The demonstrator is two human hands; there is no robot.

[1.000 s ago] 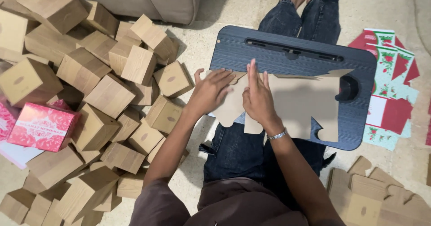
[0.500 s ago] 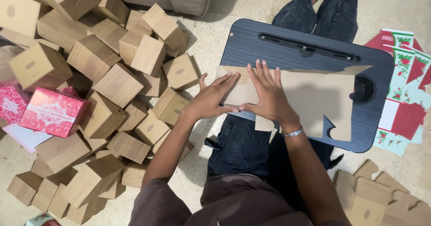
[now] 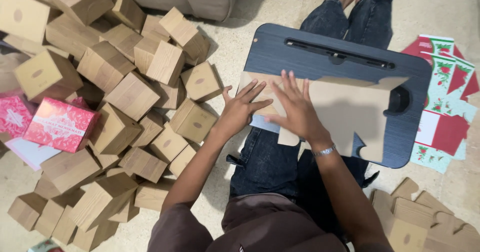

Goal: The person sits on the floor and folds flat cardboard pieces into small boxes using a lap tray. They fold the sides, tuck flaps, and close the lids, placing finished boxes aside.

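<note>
- A flat die-cut cardboard blank (image 3: pixel 345 117) was laid across a dark lap desk (image 3: pixel 320 52) resting on the seated person's legs, its left end reaching the desk's near-left corner and a tab overhanging the near edge.
- The left hand (image 3: pixel 240 109) was pressed on the blank's left end with fingers spread flat, nothing pinched.
- The right hand (image 3: pixel 297 109) was laid palm down just beside it, fingers splayed, nothing gripped.
- The blank was judged light, thin and stiff along its panels but easily bent at the scored lines; it was best taken by a panel edge or flap, since the cut tabs could crease or tear.
- A heap of folded kraft boxes (image 3: pixel 120 97) lay on the floor beyond the desk's left edge, with a red patterned box (image 3: pixel 60 124) among them.
- Red-and-green printed sheets (image 3: pixel 445 102) lay past the right edge, and more flat blanks (image 3: pixel 420 222) by the near-right corner.
</note>
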